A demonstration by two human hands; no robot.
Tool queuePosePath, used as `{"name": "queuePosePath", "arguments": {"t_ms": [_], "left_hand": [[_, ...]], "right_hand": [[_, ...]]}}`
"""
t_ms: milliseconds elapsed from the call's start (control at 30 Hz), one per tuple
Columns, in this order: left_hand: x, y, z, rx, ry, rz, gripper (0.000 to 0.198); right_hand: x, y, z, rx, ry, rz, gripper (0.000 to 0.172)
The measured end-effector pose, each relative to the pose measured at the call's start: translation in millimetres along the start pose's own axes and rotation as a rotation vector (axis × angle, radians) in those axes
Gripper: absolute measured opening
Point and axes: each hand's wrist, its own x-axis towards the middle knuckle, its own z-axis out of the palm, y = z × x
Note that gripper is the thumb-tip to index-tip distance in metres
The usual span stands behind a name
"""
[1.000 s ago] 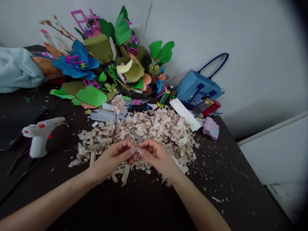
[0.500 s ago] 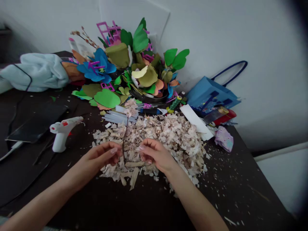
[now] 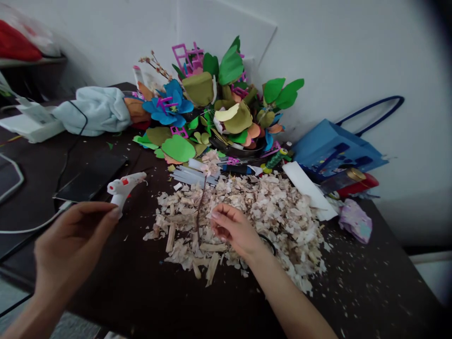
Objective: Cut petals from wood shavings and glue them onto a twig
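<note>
My left hand [image 3: 77, 240] is at the left, thumb and forefinger brought together in front of the handle of a white hot glue gun [image 3: 125, 186] with red parts. Whether the fingers grip the handle I cannot tell. Over a pile of pale dried petals and flakes [image 3: 278, 202] my right hand [image 3: 231, 226] is curled, fingertips pinched; anything between them is too small to make out. Just left of it, a thin brown stem [image 3: 200, 207] runs up to a pale pink flower [image 3: 211, 165]. Clear glue sticks [image 3: 192, 175] lie behind the pile.
Behind stands a heap of green, blue and olive cut-out petals [image 3: 226, 94]. To the right are a blue bag [image 3: 335, 146], a white strip [image 3: 310, 190] and a crumpled lilac piece [image 3: 355, 220]. A dark flat device [image 3: 93, 176] and cables lie left, before pale blue cloth [image 3: 100, 110].
My left hand has gone left, from beside the stem to the glue gun. My right hand stays over the pile, by the stem. The view has swung left.
</note>
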Motion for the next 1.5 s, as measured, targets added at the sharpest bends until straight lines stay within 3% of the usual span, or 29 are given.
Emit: {"name": "queuePosePath", "arguments": {"t_ms": [33, 167, 300, 433, 633, 767, 933, 1067, 1300, 1500], "left_hand": [[-4.6, 1.9, 9.9, 0.051, 0.041, 0.043, 0.024], [-25.8, 6.1, 60.4, -0.223, -0.489, -0.003, 0.028], [-37.5, 6.3, 97.9, -0.43, -0.671, -0.142, 0.028], [-41.9, 10.1, 113.4, -0.534, -0.648, -0.171, 0.022], [-44.6, 11.2, 121.3, -0.572, -0.613, -0.176, 0.019], [-41.2, 13.5, 119.0, -0.499, -0.629, -0.145, 0.019], [-32.3, 22.2, 112.5, -0.333, -0.757, -0.034, 0.019], [-27.7, 26.2, 111.5, -0.281, -0.784, 0.009, 0.02], [-30.7, 23.1, 115.3, -0.299, -0.795, -0.021, 0.018], [-37.5, 13.9, 122.0, -0.413, -0.766, -0.139, 0.017]], "right_hand": [[-0.6, 1.0, 2.0, 0.016, 0.002, -0.012, 0.025], [-4.3, 5.3, 13.7, 0.079, 0.036, -0.02, 0.025], [-9.9, 10.4, 21.9, 0.15, 0.105, -0.026, 0.028], [-16.2, 17.5, 20.7, 0.197, 0.14, -0.039, 0.026], [-22.6, 27.8, 16.4, 0.127, 0.175, -0.076, 0.025], [-28.3, 22.9, 9.9, -0.093, 0.161, -0.129, 0.021], [-35.4, 6.6, 2.5, -0.419, 0.13, -0.252, 0.008], [-37.4, 0.5, 0.6, -0.526, 0.119, -0.261, 0.005], [-35.8, 13.5, -2.7, -0.301, 0.132, -0.216, 0.004], [-33.0, 28.6, 5.8, -0.003, 0.202, -0.106, 0.019]]}}
